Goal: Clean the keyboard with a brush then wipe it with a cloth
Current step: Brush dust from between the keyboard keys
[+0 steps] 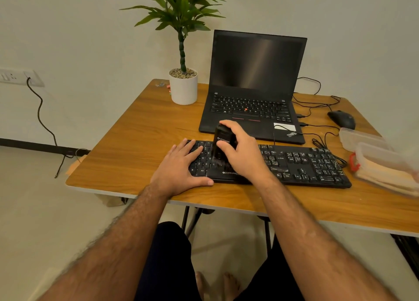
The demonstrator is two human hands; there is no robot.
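Left hand (181, 168) is laid flat, fingers straight and slightly spread, pressed on the left end of the keyboard (294, 164); thumb is stretched along the keyboard's near edge at the table (127, 141) surface. Nothing is gripped by it.

Right hand (240, 151) is curled round a black brush (223, 141), held upright: thumb on the near face, fingers wrapped over the top and far side. The bristle end is pointed down and is blurred against the keys just right of the left hand's fingertips; exact contact cannot be resolved.

Keyboard is black, laid across the near centre of the table, long axis running 9 to 3 o'clock, with a cable leaving its back edge.

An open black laptop (256, 85), screen dark, is seen at 12 o'clock of the keyboard, just behind it. A potted plant (183, 85) in a white pot is placed at 11 o'clock, beside the laptop. A black mouse (342, 119) is located at 2 o'clock, near the tangled cables. At 3 o'clock, clear plastic containers (371, 151) are stacked at the table's right edge; folded pale cloth (385, 171) is visible inside the nearer one.
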